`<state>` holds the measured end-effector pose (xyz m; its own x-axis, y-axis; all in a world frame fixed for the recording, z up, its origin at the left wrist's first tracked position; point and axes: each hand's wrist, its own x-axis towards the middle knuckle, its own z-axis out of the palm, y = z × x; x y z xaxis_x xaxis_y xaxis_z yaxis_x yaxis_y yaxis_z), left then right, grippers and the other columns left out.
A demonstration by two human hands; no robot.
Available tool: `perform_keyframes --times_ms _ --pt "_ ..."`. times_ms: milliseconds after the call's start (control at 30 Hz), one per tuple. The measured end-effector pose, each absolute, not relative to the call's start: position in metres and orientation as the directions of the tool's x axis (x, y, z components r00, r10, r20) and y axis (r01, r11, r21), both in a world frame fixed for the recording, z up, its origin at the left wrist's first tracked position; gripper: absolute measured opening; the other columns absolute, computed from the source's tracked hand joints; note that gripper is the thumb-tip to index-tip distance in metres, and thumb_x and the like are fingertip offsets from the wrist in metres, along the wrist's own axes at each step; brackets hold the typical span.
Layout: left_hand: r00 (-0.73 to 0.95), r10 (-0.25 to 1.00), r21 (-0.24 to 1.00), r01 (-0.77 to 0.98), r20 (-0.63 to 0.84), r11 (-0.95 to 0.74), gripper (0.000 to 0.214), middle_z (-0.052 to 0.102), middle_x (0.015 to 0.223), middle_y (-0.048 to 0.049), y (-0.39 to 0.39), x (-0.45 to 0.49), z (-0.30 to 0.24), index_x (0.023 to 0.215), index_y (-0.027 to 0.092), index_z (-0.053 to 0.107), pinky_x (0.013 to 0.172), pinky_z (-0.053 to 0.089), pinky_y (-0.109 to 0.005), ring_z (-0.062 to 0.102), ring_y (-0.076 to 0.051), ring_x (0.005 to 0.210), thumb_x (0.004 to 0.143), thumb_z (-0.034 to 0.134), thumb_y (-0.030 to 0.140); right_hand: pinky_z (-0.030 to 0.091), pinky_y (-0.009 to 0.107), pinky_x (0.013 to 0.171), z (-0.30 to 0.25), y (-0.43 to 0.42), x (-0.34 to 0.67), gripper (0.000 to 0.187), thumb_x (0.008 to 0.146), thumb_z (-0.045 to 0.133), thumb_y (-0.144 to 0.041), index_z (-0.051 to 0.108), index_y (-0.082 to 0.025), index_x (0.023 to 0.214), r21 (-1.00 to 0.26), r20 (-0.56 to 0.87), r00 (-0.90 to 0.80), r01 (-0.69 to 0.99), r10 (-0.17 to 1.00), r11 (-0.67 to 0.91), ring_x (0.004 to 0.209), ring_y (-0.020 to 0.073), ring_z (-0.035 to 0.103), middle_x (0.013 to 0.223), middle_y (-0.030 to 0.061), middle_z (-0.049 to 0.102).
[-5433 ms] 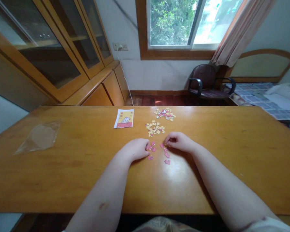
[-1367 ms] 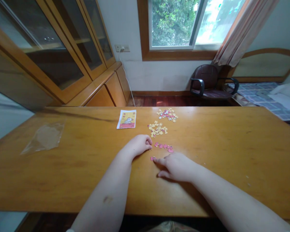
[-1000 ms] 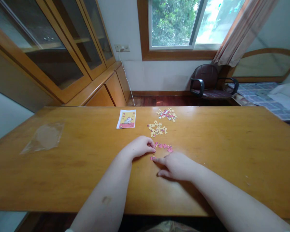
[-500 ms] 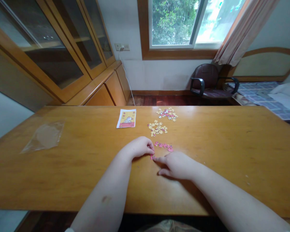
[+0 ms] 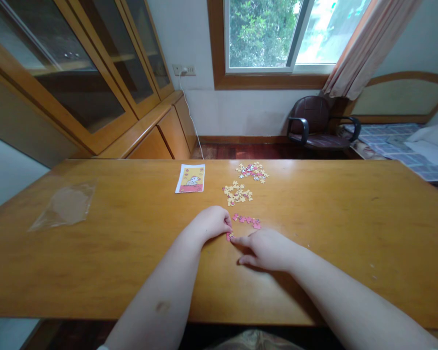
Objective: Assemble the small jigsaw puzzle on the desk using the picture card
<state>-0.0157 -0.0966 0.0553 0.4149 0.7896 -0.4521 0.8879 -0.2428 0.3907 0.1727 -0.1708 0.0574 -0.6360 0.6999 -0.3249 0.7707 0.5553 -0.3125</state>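
My left hand (image 5: 209, 222) rests curled on the wooden table (image 5: 95, 253), fingertips touching a small pink puzzle piece (image 5: 228, 236). My right hand (image 5: 266, 249) lies flat just to the right, its index fingertip pressing the same piece from the other side. A short row of pink pieces (image 5: 247, 220) lies just beyond both hands. Farther back sit a cluster of yellow pieces (image 5: 238, 193) and a mixed pink and yellow cluster (image 5: 251, 172). A small picture card (image 5: 190, 178) lies to the left of the clusters.
A clear plastic bag (image 5: 63, 207) lies at the table's left. Beyond the table stand a wooden glass-door cabinet (image 5: 95, 78), a dark armchair (image 5: 316, 125) under the window, and a bed (image 5: 405, 141) at the right.
Over the last seconds my right hand came back from the pink row toward me and settled by the single pink piece. My left hand edged right until its fingertips met that piece.
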Motion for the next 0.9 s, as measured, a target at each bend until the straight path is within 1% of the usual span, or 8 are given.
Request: perform_keyframes --times_ms 233,533,700,800,900 --pt "0.41 0.799 0.37 0.893 -0.44 -0.255 0.011 0.073 0.077 0.0003 -0.0982 -0.0143 0.0586 0.074 0.025 0.074 0.056 0.039 -0.023 0.061 -0.015 0.065 0.066 0.068 0.03 0.044 0.032 0.068 0.0558 -0.1704 0.174 0.06 0.086 0.048 -0.058 0.046 -0.03 0.139 -0.324 -0.336 -0.634 0.772 0.696 0.547 0.081 0.027 0.067 0.093 0.0104 0.072" --pt "0.423 0.792 0.415 0.878 -0.441 -0.238 0.012 0.072 0.078 0.0006 -0.0976 -0.0151 0.0552 0.074 0.024 0.072 0.058 0.039 -0.023 0.061 -0.015 0.069 0.063 0.068 0.025 0.044 0.031 0.067 0.0587 -0.1699 0.1725 0.061 0.086 0.047 -0.057 0.044 -0.03 0.14 -0.307 -0.339 -0.63 0.776 0.699 0.55 0.079 0.0272 0.067 0.091 0.0101 0.072" --pt "0.409 0.807 0.4 0.885 -0.426 -0.238 0.009 0.07 0.075 0.0005 -0.0982 -0.0146 0.0571 0.072 0.022 0.069 0.057 0.038 -0.023 0.059 -0.014 0.066 0.064 0.069 0.027 0.044 0.032 0.068 0.0579 -0.1717 0.1728 0.06 0.086 0.047 -0.057 0.045 -0.028 0.139 -0.305 -0.344 -0.626 0.78 0.7 0.547 0.078 0.0269 0.067 0.09 0.0109 0.072" --pt "0.424 0.804 0.392 0.882 -0.417 -0.262 0.01 0.069 0.075 0.0001 -0.0983 -0.0156 0.058 0.072 0.022 0.067 0.055 0.036 -0.023 0.058 -0.014 0.065 0.065 0.069 0.028 0.044 0.032 0.068 0.057 -0.1715 0.1718 0.059 0.087 0.049 -0.055 0.046 -0.027 0.138 -0.309 -0.338 -0.626 0.779 0.703 0.545 0.078 0.0267 0.067 0.091 0.0111 0.072" --pt "0.47 0.8 0.407 0.858 -0.375 -0.313 0.01 0.068 0.076 -0.0006 -0.098 -0.0173 0.0565 0.074 0.021 0.067 0.055 0.036 -0.024 0.058 -0.015 0.066 0.067 0.066 0.028 0.043 0.03 0.067 0.0584 -0.1681 0.1733 0.055 0.088 0.047 -0.055 0.049 -0.026 0.135 -0.317 -0.317 -0.622 0.781 0.716 0.538 0.08 0.0262 0.067 0.092 0.0113 0.071"
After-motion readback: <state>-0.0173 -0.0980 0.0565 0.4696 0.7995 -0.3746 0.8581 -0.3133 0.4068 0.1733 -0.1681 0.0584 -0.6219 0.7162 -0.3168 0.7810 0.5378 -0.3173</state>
